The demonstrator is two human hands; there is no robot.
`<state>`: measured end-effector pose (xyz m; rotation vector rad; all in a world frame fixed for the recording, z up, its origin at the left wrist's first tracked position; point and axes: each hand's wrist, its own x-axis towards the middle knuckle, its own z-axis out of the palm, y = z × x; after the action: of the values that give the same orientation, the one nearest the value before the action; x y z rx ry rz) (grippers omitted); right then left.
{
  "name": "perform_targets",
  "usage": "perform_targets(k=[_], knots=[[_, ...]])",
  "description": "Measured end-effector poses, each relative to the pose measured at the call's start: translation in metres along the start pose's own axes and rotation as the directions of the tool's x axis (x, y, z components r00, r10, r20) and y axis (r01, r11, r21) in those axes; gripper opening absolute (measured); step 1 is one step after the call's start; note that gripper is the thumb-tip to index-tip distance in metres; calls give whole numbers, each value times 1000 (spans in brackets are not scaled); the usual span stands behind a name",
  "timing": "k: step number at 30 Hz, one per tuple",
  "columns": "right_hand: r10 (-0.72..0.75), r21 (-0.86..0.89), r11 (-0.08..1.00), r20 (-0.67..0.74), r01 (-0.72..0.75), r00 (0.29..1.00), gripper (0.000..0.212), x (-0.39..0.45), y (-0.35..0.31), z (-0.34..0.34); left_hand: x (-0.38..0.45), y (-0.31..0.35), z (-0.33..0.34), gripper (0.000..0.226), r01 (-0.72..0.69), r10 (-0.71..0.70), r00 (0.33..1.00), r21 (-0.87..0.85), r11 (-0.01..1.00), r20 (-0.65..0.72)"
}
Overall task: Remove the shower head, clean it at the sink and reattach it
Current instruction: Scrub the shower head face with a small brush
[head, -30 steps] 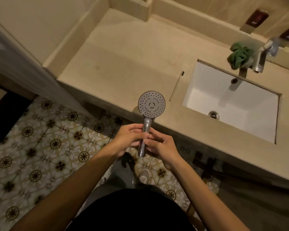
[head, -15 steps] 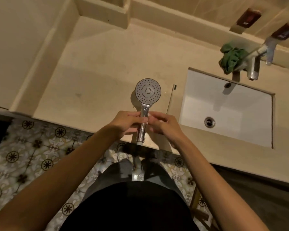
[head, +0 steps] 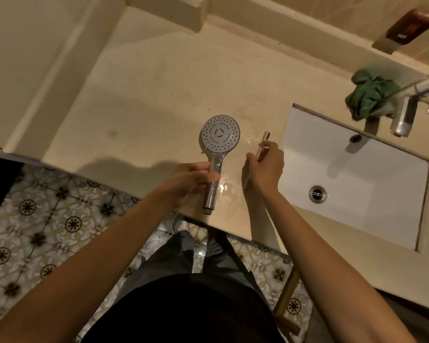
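Fingers (head: 265, 147) of the right hand (head: 266, 164) pinch the thin pale toothbrush (head: 262, 144), bristle end pointing away; half a second ago they were beside the handle of the round chrome shower head with grey perforated face (head: 220, 133). Left hand (head: 191, 180): fingers curled round the chrome handle, face up, held above or on the beige stone bench (head: 146, 95); contact cannot be told. Water film on bench beside the handle. White rectangular sink basin (head: 357, 184) to the right, chrome tap (head: 404, 112) and crumpled green cloth (head: 368, 94) behind it. Judgement: head already detached; scrubbing the nozzles comes next, rinsing and reattaching remain.
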<state>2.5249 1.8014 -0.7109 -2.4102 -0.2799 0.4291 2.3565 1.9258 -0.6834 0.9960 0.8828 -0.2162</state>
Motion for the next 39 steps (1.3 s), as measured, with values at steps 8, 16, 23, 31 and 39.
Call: perform_targets(k=[8, 16, 23, 31, 39], knots=[[97, 76, 993, -39, -94, 995, 27, -16, 8, -26, -4, -5, 14, 52, -17, 7, 997, -148, 989, -73], [-321, 175, 935, 54, 307, 946, 23, -47, 6, -61, -10, -13, 25, 57, 24, -34, 997, -140, 990, -66], [-520, 116, 854, 165, 507, 838, 28, -42, 25, -70, -15, -15, 35, 48, -12, 10, 1000, -167, 986, -12], [-679, 15, 729, 148, 685, 719, 35, -18, 28, -81, -17, -17, 28, 42, -5, -2, 999, -183, 983, -40], [-725, 8, 674, 196, 738, 660, 37, -22, 27, -84, -15, -8, 20, 39, -19, 11, 998, -139, 990, -62]])
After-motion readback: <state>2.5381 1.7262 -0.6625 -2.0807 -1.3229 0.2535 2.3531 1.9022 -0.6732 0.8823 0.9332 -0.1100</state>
